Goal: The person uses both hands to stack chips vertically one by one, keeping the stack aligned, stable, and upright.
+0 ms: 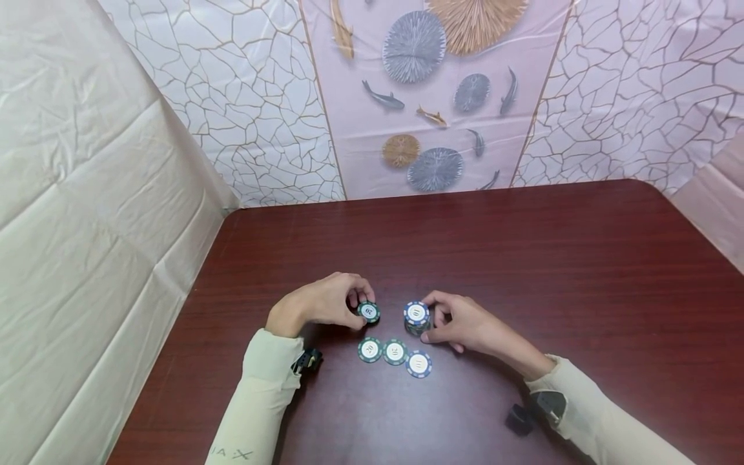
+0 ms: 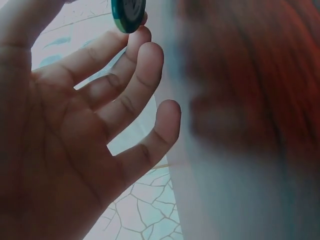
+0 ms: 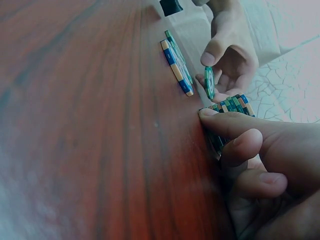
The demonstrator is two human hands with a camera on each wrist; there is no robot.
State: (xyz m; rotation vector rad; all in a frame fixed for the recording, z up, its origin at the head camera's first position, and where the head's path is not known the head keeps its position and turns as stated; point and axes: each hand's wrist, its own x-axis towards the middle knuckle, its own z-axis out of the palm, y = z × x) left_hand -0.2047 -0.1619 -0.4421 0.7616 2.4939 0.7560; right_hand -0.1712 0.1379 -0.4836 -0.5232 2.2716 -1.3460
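Green chip (image 1: 369,312) beside stack (image 1: 417,315)

The left hand (image 1: 330,301) pinches the green chip by its rim, likely leaving its face free; the right hand (image 1: 467,321) grips the stack's sides, probably steadying it. A gap parts them. Three loose chips (image 1: 395,352) lie nearer; tabletop (image 1: 465,245) stretches beyond to its far edge.

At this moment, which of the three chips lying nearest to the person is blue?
The rightmost chip, marked 10; the left chip and the middle chip are green, both marked 20.
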